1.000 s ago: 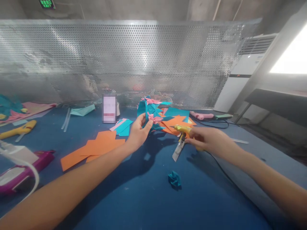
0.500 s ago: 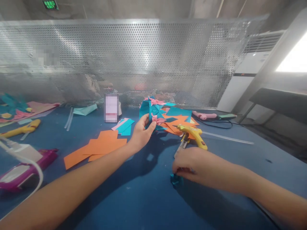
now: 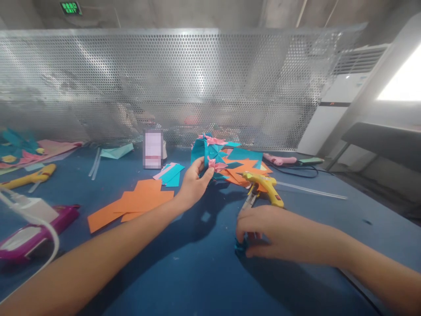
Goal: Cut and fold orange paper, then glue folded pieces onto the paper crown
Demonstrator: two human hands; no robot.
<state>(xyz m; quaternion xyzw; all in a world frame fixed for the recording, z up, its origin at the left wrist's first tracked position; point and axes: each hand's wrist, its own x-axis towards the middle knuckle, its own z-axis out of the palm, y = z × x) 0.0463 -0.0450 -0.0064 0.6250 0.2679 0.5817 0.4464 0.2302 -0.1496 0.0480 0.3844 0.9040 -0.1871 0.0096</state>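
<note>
My left hand (image 3: pixel 194 184) is closed on a blue paper craft (image 3: pixel 199 150), a rounded folded-paper shape with pink folded pieces (image 3: pixel 215 165) on it. The craft is held just above the table, in front of a pile of paper. Lower down, my right hand (image 3: pixel 256 232) reaches over a small dark blue shiny piece (image 3: pixel 240 247) on the table. Its thumb and index finger are apart, and the fingertips are at the piece's edge. Just beyond this hand stands a yellow glue gun (image 3: pixel 265 184) on its metal stand.
Orange paper sheets (image 3: pixel 141 199) and small blue cards (image 3: pixel 173 174) lie left of centre. A pink glue gun (image 3: pixel 281 159) and a clear glue stick (image 3: pixel 312 190) are at right. At left are another yellow glue gun (image 3: pixel 29 176) and a purple device (image 3: pixel 66 221). A perforated metal screen (image 3: pixel 197 66) stands behind.
My right hand has dipped slightly toward the small blue piece, and its thumb and fingers have spread apart. My left hand and the paper craft stay in place.
</note>
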